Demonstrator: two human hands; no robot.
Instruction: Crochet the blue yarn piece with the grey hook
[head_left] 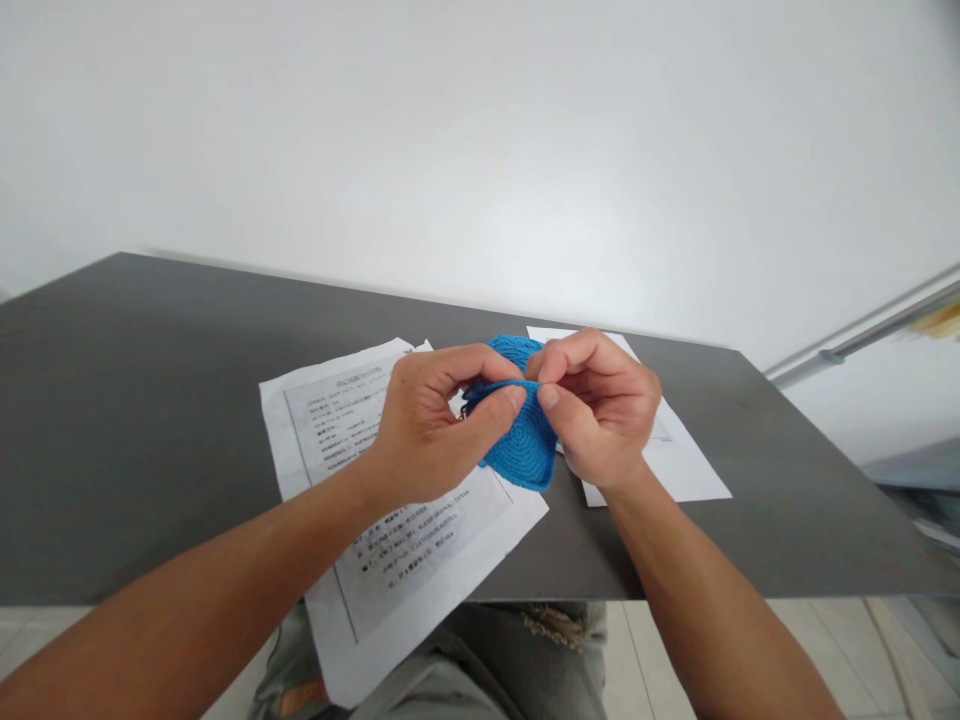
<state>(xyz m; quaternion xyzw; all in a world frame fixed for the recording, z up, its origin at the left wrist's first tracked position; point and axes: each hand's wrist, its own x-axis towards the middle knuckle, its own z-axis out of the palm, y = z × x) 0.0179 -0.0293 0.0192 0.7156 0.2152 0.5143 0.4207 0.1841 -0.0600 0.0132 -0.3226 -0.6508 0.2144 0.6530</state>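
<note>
A blue crocheted round piece (525, 445) is held up above the dark grey table (150, 420). My left hand (435, 425) pinches its left side, thumb pressed on the front and fingers curled behind. My right hand (600, 410) grips its upper right edge, fingers folded in and thumb against the fabric. Both thumbs nearly meet at the middle of the piece. Part of the blue piece shows above the fingers; the rest is hidden between the hands.
A printed sheet of paper (337, 420) lies under my left hand and hangs over the table's near edge. A second white sheet (682, 460) lies under my right hand. A white wall stands behind. A metal rail (870, 335) runs at the right.
</note>
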